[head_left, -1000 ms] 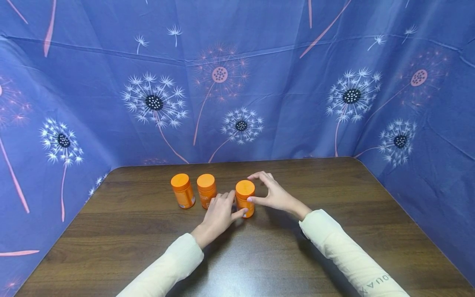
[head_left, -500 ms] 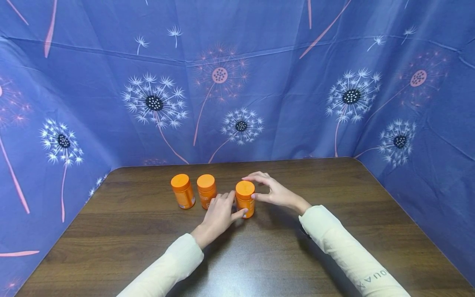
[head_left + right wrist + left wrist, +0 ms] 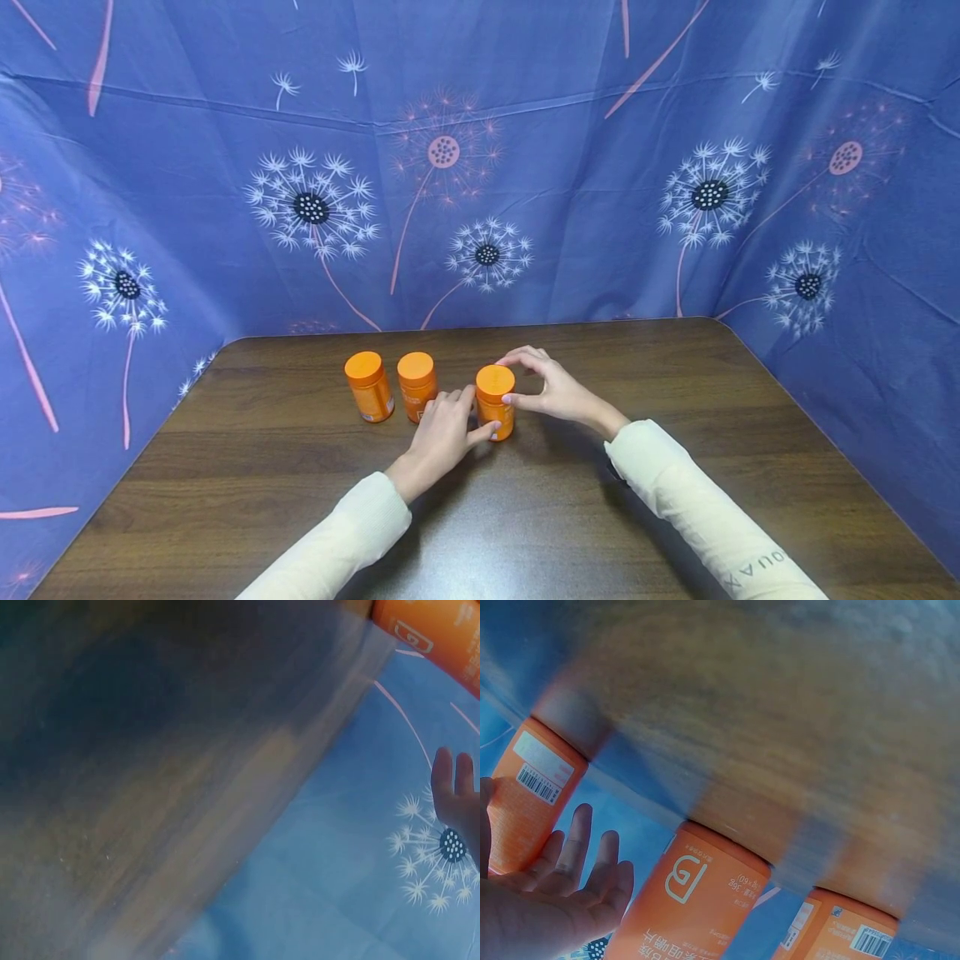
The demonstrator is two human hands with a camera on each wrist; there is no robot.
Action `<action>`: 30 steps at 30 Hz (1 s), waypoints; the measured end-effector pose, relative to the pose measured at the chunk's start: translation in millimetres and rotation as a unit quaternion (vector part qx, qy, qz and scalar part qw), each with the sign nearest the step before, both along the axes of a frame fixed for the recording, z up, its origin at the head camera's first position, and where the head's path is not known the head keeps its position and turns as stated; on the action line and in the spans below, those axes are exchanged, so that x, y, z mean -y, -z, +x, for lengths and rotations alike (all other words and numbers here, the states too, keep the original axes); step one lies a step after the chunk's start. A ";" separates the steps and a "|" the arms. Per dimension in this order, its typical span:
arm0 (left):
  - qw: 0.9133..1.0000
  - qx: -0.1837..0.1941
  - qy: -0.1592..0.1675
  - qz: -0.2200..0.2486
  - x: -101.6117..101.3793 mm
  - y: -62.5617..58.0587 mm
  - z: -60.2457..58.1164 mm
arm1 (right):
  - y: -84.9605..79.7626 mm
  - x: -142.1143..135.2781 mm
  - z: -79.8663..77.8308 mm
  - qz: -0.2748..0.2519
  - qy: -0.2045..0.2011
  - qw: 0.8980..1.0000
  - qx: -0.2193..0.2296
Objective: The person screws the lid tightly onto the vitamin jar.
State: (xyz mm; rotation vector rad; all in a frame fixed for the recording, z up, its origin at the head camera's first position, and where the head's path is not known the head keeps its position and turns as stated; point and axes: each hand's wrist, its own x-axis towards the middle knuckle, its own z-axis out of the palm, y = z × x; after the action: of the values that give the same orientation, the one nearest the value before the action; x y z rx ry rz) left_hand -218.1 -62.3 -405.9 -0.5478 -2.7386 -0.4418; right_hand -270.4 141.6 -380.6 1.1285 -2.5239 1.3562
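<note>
An orange bottle (image 3: 495,411) with an orange screw lid (image 3: 495,379) stands upright on the table. Around its body, my left hand (image 3: 441,432) has the thumb in front and the index finger at the left side. My right hand (image 3: 558,395) holds the lid from the right, thumb at its near edge and index finger curved behind it. In the left wrist view the same bottle (image 3: 531,791) shows a barcode label, with the left fingers spread beside it. The right wrist view shows only a couple of right fingers (image 3: 452,776), apart from an orange bottle (image 3: 431,630).
Two more orange lidded bottles stand left of my left hand: a nearer one (image 3: 417,379), partly hidden by that hand, and a farther one (image 3: 369,387). They rest on a dark wooden table (image 3: 247,467). Blue dandelion-print cloth (image 3: 577,208) hangs behind and at both sides.
My right fingers have shifted left around the lid, then back slightly to the right. The left hand and all the bottles have stayed in place.
</note>
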 end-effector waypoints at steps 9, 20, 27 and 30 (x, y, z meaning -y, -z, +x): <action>1.000 -0.008 0.004 -0.002 -0.2 -0.4 -0.3 | 6.8 7.9 5.5 -0.026 0.042 0.999 0.007; 1.000 -0.020 0.005 0.000 -0.1 0.0 -0.5 | 11.0 15.8 9.8 -0.041 0.080 0.996 0.004; 1.000 -0.029 0.005 0.003 0.3 0.6 -1.3 | 12.3 16.6 9.4 -0.046 0.087 0.995 -0.003; 1.000 -0.029 0.005 0.005 0.3 1.3 -1.4 | 11.4 15.7 9.0 -0.041 0.080 0.996 -0.001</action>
State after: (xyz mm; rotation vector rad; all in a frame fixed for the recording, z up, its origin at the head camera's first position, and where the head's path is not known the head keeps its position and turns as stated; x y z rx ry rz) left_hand -219.5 -62.6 -407.1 -0.5637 -2.6772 -0.4350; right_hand -261.3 125.9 -392.0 0.8925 -2.4704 1.4012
